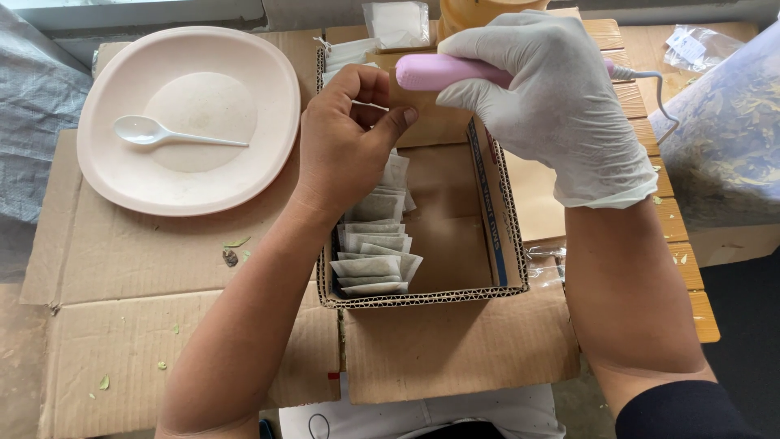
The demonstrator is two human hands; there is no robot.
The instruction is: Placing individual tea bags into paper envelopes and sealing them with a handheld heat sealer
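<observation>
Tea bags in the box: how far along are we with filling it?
Done: a row of filled tea bags stands along the left side of the cardboard box. In hand: the bare left hand pinches a bag, mostly hidden, while the gloved right hand holds the pink sealer at it. Left: most of the box floor is bare; the plate holds only a spoon.

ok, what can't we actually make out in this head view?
- Whatever the left hand pinches: hidden by its own fingers.
- Tip of the pink tool in the gloved right hand: behind the left thumb.
- Yellow container: cut off by the top edge.
- Sachets farther back in the box: under the left wrist.
</observation>
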